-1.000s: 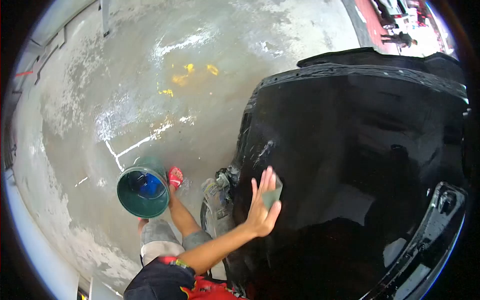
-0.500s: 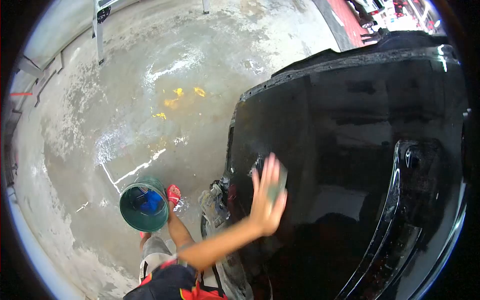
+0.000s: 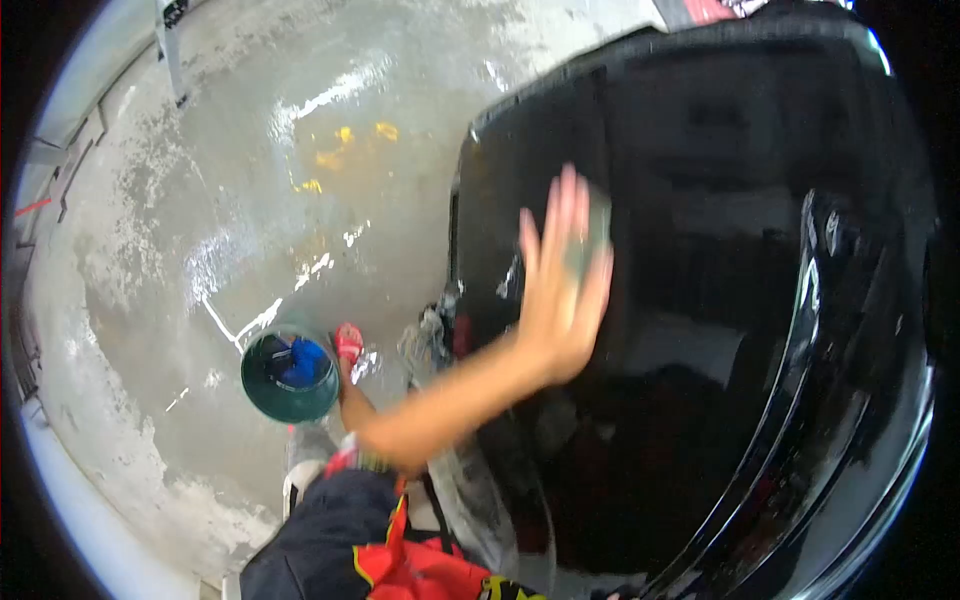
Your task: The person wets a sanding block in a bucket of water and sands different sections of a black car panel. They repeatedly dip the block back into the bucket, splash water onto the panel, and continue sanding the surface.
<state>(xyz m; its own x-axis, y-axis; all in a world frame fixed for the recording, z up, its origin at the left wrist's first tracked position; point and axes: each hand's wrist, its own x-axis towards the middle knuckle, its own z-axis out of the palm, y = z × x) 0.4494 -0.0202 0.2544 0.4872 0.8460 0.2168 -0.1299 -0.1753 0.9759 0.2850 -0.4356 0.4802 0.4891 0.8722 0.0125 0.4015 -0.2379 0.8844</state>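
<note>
My left hand [image 3: 562, 300] reaches over the glossy black car panel [image 3: 690, 390], its fingers stretched along the surface. A greenish flat pad [image 3: 590, 235] is held under the fingers and thumb, pressed against the panel. Part of the pad is hidden by the hand, and motion blurs its edges. Wet reflections show on the panel around it. My right hand is outside the view.
A green bucket [image 3: 290, 405] with a blue cloth [image 3: 302, 362] inside stands on the wet concrete floor [image 3: 230, 270], beside a foot in a red sandal [image 3: 348, 342]. Crumpled plastic [image 3: 425, 345] hangs at the panel's left edge. A ladder leg [image 3: 170, 60] stands at upper left.
My left hand and the pad have moved up and slightly right across the panel. The view has shifted a little, with the floor and panel edge now higher in the frame.
</note>
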